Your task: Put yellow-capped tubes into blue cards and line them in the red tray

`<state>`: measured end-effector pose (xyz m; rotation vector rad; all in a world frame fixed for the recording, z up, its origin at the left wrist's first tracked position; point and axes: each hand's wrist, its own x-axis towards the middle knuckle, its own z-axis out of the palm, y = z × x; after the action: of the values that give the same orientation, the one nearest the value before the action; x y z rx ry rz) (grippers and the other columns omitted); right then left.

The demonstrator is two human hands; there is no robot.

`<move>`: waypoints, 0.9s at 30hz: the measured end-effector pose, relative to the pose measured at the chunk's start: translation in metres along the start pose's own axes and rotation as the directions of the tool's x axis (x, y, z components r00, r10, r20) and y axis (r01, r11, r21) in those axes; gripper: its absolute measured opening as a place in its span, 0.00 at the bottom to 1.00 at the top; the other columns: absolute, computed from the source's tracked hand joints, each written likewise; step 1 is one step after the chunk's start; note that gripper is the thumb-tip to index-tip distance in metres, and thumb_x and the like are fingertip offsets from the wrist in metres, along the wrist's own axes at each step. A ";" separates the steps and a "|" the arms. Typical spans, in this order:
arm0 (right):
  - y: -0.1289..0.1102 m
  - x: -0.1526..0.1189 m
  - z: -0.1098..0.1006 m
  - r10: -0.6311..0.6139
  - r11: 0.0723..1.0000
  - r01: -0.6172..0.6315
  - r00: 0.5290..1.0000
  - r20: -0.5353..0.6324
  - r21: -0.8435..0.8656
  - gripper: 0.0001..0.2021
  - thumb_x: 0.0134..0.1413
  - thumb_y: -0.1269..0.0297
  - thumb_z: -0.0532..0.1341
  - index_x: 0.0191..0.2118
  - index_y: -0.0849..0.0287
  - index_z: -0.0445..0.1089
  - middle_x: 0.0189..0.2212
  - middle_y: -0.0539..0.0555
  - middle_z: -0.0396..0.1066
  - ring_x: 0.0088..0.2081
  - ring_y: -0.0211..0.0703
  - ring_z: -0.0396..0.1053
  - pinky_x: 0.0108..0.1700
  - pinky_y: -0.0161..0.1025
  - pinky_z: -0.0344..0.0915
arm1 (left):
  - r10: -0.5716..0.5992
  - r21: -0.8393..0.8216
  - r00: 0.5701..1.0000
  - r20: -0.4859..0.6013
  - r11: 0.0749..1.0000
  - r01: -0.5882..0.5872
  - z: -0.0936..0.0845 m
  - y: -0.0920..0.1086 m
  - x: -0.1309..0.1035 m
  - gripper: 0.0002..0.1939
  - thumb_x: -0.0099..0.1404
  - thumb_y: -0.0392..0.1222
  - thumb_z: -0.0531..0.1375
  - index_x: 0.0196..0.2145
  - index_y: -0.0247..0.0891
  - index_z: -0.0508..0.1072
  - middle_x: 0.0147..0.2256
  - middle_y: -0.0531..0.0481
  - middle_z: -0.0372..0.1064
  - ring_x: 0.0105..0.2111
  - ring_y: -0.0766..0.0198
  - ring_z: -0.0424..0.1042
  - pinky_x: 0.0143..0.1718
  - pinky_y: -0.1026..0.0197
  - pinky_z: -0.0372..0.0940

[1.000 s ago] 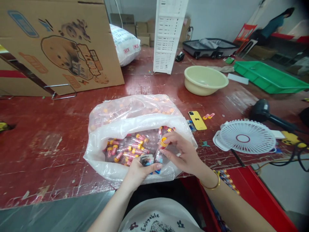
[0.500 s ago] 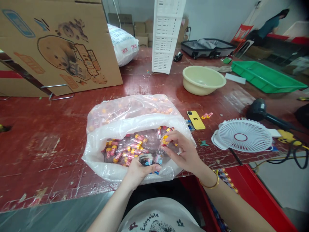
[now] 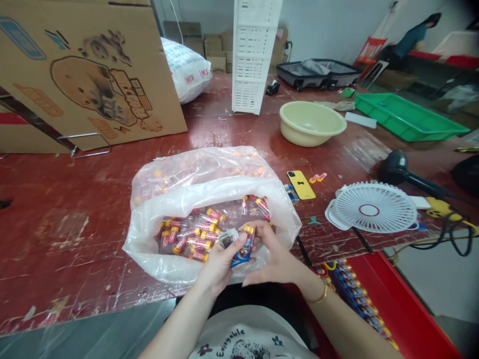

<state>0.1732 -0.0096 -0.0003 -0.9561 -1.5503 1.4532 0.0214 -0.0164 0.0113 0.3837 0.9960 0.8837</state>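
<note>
In my left hand (image 3: 219, 262) is a small yellow-capped tube (image 3: 247, 237) with a blue printed wrapper (image 3: 241, 255) around or against it. Small printed pieces (image 3: 227, 237) are pinched there too, partly covered by my thumb. My right hand (image 3: 275, 259) has its thumb spread away below, and its fingertips touch the tube's far side near the cap. Both hands are over the near rim of an open white plastic bag (image 3: 149, 254). Inside it lie several clear tubes (image 3: 200, 243) with yellow caps and red-and-pink contents.
Right of the bag are a yellow phone (image 3: 301, 184), two small pink-and-yellow pieces (image 3: 318, 177), a white fan (image 3: 370, 209) and a hair dryer (image 3: 396, 169). Behind stand a cream basin (image 3: 312, 124), green tray (image 3: 407, 119) and cardboard box (image 3: 149, 65). A red bin (image 3: 404, 304) sits below the edge.
The yellow-capped tube, before in my right hand, is now lower and in my left hand with the blue wrapper. My right hand has moved down and spread its thumb.
</note>
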 end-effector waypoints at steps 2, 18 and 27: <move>0.002 -0.008 0.008 0.000 0.997 -0.006 0.997 -0.076 -0.079 0.40 0.31 0.64 0.75 0.50 0.50 0.52 0.45 0.53 0.61 0.43 0.43 0.66 0.42 0.40 0.69 | -0.008 0.006 1.000 0.026 1.000 0.007 0.004 0.000 0.002 0.17 0.52 0.48 0.69 0.36 0.32 0.78 0.28 0.46 0.77 0.26 0.62 0.74 0.27 0.63 0.68; 0.025 -0.019 0.013 -0.130 0.987 0.101 0.961 -0.243 -0.127 0.34 0.36 0.77 0.65 0.50 0.52 0.51 0.44 0.53 0.58 0.43 0.42 0.65 0.46 0.40 0.66 | 0.109 0.167 0.989 0.096 0.978 -0.124 0.002 -0.010 0.000 0.12 0.53 0.42 0.69 0.35 0.35 0.79 0.29 0.49 0.78 0.32 0.61 0.75 0.38 0.63 0.66; 0.014 -0.029 -0.005 -0.052 0.990 0.090 0.953 -0.299 0.113 0.13 0.49 0.60 0.66 0.38 0.56 0.63 0.36 0.51 0.66 0.37 0.40 0.67 0.44 0.41 0.67 | 0.133 0.316 0.991 -0.008 0.941 -0.124 0.004 -0.020 -0.002 0.20 0.47 0.48 0.71 0.36 0.35 0.78 0.32 0.48 0.78 0.32 0.57 0.74 0.34 0.60 0.69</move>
<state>0.1900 -0.0335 -0.0156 -0.9826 -1.2473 1.2752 0.0336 -0.0302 0.0016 0.7160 1.1535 0.8492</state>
